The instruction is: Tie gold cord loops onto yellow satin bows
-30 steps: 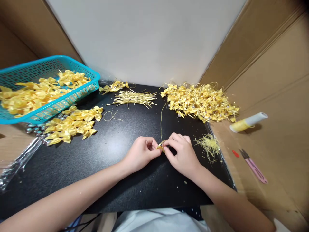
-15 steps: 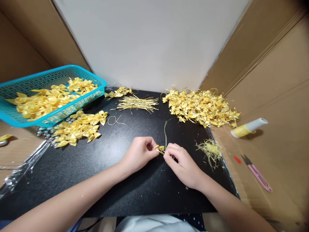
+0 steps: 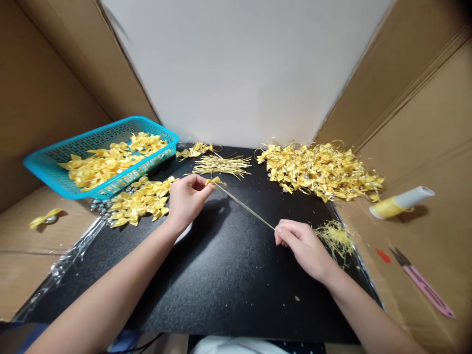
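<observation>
Holding yellow ribbon bow [image 3: 214, 182] in left hand [image 3: 187, 199], thumb and fingers pinched narrow on one side of it; bow sits right at those fingertips, over black tabletop [image 3: 236, 300]. Right hand [image 3: 302, 245] closed on pale yellow thread [image 3: 246, 206], fingers curled tight; thread runs straight and taut from bow down to right fingers. Hands well apart.

Just beyond left fingertips: bundle of gold cord lengths [image 3: 224, 166], small cluster of bows [image 3: 197, 149] behind it. Just left of left fingers: loose bow pile [image 3: 138, 202], silver beads [image 3: 99, 206] at its far-left edge. Farther left: turquoise plastic basket [image 3: 46, 172] with basket bows [image 3: 106, 166] in it; lone beaded bow [image 3: 47, 219] on cardboard [image 3: 22, 275], well left of left fingers.

Beyond right fingers: big heap of bows [image 3: 320, 171] with cord loops and beads. Just right of right hand: tangle of thread scraps [image 3: 338, 238]. Farther right, on cardboard: white tube [image 3: 416, 197] with yellow thread wound around its lower part, small red piece [image 3: 383, 255], pink-handled thread snips [image 3: 427, 290], blades toward right hand.
</observation>
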A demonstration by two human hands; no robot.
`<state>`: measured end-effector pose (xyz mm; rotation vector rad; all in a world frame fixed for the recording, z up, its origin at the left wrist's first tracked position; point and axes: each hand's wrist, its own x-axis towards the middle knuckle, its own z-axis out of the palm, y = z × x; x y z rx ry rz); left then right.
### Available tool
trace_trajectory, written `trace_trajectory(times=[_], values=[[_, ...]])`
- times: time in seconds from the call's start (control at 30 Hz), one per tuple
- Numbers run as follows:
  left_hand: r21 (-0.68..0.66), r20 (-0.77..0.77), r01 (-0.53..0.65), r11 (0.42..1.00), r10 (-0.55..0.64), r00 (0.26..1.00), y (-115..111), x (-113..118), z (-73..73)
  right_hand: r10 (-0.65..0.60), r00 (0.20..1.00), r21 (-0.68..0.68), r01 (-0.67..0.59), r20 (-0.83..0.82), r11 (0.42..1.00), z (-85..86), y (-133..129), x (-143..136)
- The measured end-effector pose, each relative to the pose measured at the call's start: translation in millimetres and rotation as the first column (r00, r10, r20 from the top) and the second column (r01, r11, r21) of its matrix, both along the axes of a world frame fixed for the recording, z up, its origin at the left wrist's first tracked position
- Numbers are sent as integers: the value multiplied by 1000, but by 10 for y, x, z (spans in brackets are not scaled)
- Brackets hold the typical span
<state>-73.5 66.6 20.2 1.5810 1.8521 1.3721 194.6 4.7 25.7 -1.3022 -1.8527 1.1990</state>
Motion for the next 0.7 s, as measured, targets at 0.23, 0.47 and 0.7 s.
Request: trace_trajectory(times=[0.23, 0.47, 0.7], values=[[134, 304, -54, 989, 11, 953, 57, -28, -5, -149, 981, 109, 136, 127, 985, -91, 64, 35], [133, 617, 28, 991, -105, 780, 48, 29, 115, -333, 930, -224, 295, -158, 929, -200, 203, 58], [57, 748, 92, 994, -104, 656, 44, 5, 263, -517, 789, -539, 292, -330, 790, -221, 292, 76]])
